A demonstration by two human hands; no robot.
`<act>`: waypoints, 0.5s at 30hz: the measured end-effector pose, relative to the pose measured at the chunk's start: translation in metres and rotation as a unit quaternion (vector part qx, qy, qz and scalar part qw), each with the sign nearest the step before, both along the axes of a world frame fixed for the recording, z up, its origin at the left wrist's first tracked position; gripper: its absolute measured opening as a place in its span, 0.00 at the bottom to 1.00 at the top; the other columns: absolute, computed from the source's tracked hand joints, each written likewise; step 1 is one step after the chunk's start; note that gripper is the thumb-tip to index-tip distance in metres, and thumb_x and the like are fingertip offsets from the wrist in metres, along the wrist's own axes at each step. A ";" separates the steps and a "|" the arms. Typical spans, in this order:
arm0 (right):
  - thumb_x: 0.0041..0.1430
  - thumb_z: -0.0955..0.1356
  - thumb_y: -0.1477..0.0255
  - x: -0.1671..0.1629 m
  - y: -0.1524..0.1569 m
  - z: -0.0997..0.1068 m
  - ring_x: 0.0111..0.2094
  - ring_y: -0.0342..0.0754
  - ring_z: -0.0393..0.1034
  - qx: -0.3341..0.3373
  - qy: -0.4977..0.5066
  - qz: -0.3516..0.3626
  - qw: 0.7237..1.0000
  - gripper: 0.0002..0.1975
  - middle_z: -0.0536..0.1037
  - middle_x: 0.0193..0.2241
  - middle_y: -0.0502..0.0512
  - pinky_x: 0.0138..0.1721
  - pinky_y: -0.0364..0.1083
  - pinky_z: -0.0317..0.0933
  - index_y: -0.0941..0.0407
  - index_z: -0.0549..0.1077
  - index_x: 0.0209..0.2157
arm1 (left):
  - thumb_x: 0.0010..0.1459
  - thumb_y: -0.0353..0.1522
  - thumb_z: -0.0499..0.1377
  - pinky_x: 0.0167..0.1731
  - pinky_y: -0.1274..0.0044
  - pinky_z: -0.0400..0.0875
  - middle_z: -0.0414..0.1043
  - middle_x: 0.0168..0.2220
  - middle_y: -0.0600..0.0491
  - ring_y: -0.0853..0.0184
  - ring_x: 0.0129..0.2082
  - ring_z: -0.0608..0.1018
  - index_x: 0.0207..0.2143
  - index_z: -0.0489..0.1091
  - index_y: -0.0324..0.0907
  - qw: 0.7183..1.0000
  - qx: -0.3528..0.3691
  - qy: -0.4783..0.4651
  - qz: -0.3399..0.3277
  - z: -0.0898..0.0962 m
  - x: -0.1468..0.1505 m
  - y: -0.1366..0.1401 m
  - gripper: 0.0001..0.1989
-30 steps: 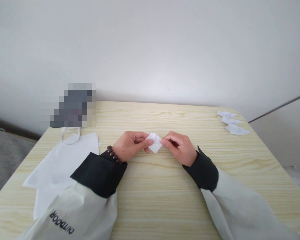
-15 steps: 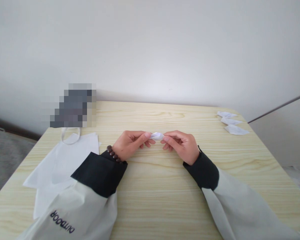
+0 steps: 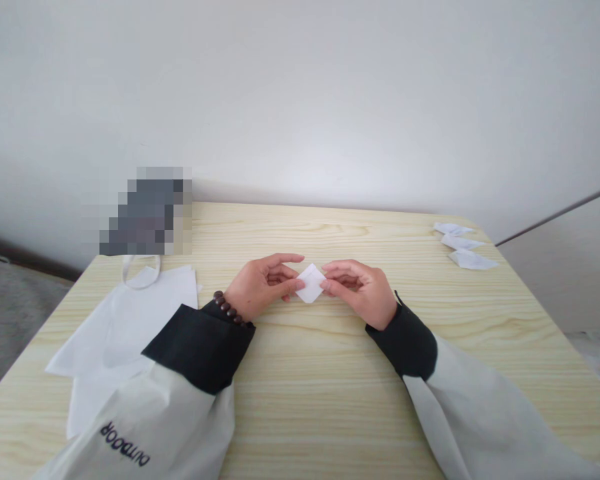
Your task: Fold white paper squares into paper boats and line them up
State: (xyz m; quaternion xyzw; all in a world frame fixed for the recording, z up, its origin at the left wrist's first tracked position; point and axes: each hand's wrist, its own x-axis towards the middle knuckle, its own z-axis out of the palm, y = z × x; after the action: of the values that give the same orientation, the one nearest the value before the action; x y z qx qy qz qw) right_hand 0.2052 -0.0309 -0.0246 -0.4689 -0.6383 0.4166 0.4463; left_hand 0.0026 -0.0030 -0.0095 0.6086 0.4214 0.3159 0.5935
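A small folded piece of white paper (image 3: 311,284), now a flat diamond, is held over the middle of the table. My left hand (image 3: 267,285) pinches its left corner with the thumb in front, the index finger stretched out above. On the opposite corner, my right hand (image 3: 357,287) grips the paper between thumb and fingers. The parts of the fingers behind the paper are hidden. A bead bracelet (image 3: 227,309) circles my left wrist.
Three folded white paper pieces (image 3: 473,259) lie in a row at the far right of the wooden table (image 3: 320,400). Loose white sheets (image 3: 125,327) overlap on the left, partly under my sleeve. Behind them are a white ring (image 3: 141,285) and a pixelated dark object (image 3: 143,217).
The folded paper went from a narrow, pointed shape to a flat diamond facing me. My left index finger has lifted off it, and both thumbs sit slightly lower.
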 end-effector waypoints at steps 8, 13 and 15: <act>0.50 0.70 0.67 0.000 0.000 -0.001 0.25 0.44 0.74 -0.007 -0.002 -0.007 1.000 0.09 0.80 0.29 0.52 0.29 0.43 0.71 0.55 0.76 0.34 | 0.49 0.39 0.61 0.30 0.78 0.71 0.78 0.29 0.52 0.67 0.28 0.77 0.36 0.75 0.39 0.992 0.065 0.095 -0.042 0.000 0.000 -0.003 0.15; 0.51 0.70 0.67 -0.001 -0.001 0.003 0.25 0.44 0.73 0.029 -0.058 -0.011 0.998 0.07 0.80 0.28 0.52 0.28 0.42 0.69 0.55 0.77 0.32 | 0.51 0.40 0.59 0.23 0.80 0.67 0.77 0.25 0.52 0.68 0.23 0.75 0.35 0.76 0.38 0.986 0.093 0.138 -0.025 0.002 0.001 -0.007 0.15; 0.51 0.69 0.67 -0.002 -0.001 0.003 0.25 0.44 0.72 0.036 -0.071 -0.018 0.997 0.07 0.80 0.28 0.52 0.27 0.42 0.68 0.56 0.77 0.31 | 0.53 0.40 0.56 0.23 0.80 0.66 0.76 0.25 0.52 0.69 0.23 0.75 0.34 0.76 0.38 0.979 0.116 0.167 -0.023 0.004 0.002 -0.007 0.16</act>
State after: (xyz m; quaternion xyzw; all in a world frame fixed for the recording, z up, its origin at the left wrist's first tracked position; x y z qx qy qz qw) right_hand 0.2036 -0.0317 -0.0213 -0.4925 -0.6744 0.3511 0.4235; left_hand 0.0044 -0.0104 -0.0053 0.7270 0.4607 0.2429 0.4475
